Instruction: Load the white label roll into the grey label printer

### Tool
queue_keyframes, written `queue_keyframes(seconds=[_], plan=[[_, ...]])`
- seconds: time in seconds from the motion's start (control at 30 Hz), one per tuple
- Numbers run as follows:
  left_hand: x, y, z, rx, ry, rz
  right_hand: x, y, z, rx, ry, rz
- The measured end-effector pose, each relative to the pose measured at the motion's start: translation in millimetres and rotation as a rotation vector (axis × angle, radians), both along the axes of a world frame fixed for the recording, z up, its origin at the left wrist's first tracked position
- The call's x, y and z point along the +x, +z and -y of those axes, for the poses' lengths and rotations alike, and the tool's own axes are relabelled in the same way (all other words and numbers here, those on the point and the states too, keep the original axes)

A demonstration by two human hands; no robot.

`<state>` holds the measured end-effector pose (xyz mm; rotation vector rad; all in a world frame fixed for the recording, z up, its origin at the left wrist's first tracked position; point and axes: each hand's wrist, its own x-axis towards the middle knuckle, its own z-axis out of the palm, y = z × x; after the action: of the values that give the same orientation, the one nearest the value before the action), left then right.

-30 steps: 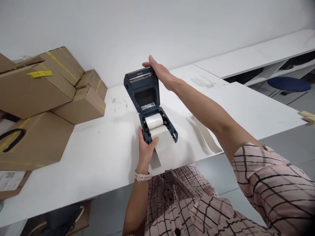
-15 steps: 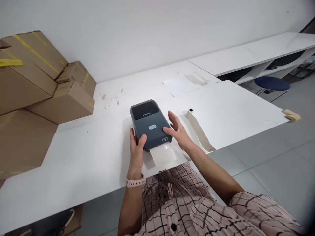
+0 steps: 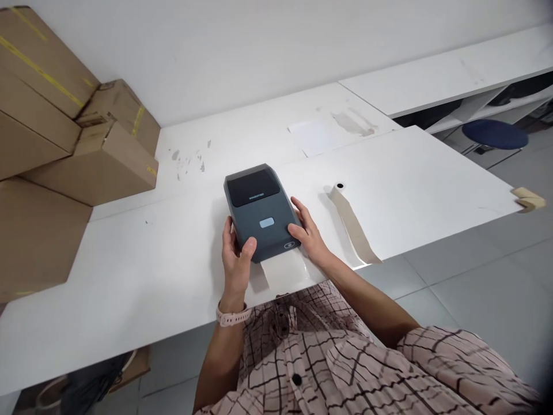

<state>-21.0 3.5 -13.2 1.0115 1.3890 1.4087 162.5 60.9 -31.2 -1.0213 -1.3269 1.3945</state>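
Near the front edge of the white desk [image 3: 151, 259], seen from the head camera, a dark blue-grey label printer [image 3: 259, 210] sits with its lid down. Both hands hold it from either side. The left hand [image 3: 237, 259] is curved around the front left corner, its thumb on the top and its fingers along the side; the right hand [image 3: 309, 236] mirrors it at the front right, thumb on the lid and fingers partly spread against the flank. A pale light-blue button [image 3: 266, 222] lies between the 2 thumbs. From the printer's front, a white paper strip [image 3: 283, 271] runs out toward the desk edge. A pink watch strap [image 3: 233, 315] circles the left wrist.

To the right of the printer, apart from it, stands a small paper roll [image 3: 339, 188], its tail [image 3: 356, 227] unrolled to the front edge. Farther back lies a white sheet [image 3: 309, 137]. Cardboard boxes [image 3: 116, 167] with yellow tape are stacked at left, and a blue stool [image 3: 495, 134] stands at far right.
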Motion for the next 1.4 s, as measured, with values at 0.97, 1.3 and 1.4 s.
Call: queue_keyframes(seconds=[0.97, 1.3, 1.4], plan=[[1, 0.9, 44, 0.061, 0.255, -0.265, -13, 54.9, 15, 1.096, -0.056, 0.795], [20, -10.6, 37, 0.065, 0.147, -0.201, 17, 11.5, 41, 0.342, -0.097, 0.188], [17, -13.3, 38, 0.096, 0.168, -0.241, 14, 13.0, 44, 0.272, -0.071, 0.102]])
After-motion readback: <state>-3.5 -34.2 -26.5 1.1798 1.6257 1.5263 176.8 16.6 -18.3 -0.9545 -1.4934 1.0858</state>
